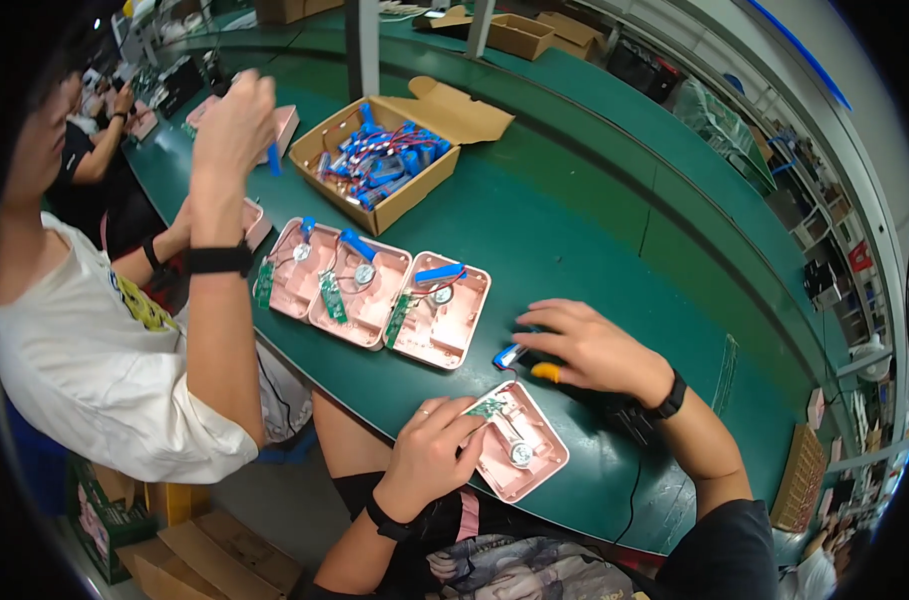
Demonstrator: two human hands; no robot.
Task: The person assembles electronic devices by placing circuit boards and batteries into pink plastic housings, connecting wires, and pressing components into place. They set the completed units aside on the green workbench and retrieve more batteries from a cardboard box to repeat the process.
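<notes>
A pink plastic casing [546,440] lies open side up near the table's front edge, with a green circuit board [487,408] and a round silver part [520,454] inside. My left hand [429,452] grips its left rim, fingers curled beside the board. To the upper right, my right hand [596,345] hovers low over the table, fingers apart, a yellow cover [545,372] on one fingertip. A blue battery pack [508,356] with thin wires lies at those fingertips; whether they touch it I cannot tell.
Three more pink casings [461,332] with boards and blue batteries stand in a row at the left. Behind them is a cardboard box [394,207] full of wired blue batteries. A co-worker's raised hand [236,125] is at the upper left. A black cable [631,500] runs along the right.
</notes>
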